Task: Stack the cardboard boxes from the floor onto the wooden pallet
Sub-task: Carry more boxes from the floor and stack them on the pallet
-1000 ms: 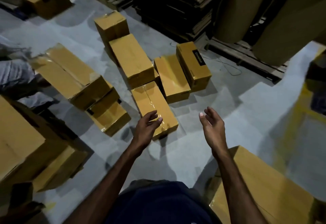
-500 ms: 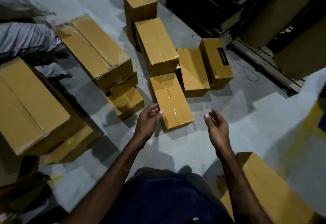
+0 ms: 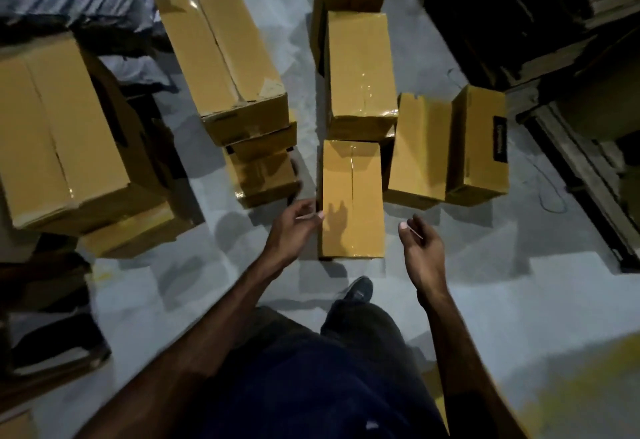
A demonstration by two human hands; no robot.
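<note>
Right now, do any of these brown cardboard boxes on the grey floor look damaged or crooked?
Yes. The long brown cardboard box at upper left has wrinkled, peeling tape and a ragged near edge, and it sits skewed on the smaller boxes beneath. The flat brown box right of centre has a notched far edge.

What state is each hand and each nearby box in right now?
Left hand: open, at the nearest box's left edge, gripping nothing.
Right hand: open, apart from that box.
Nearest box: taped shut, flat on the floor.
Labelled box: closed, on the floor.
</note>
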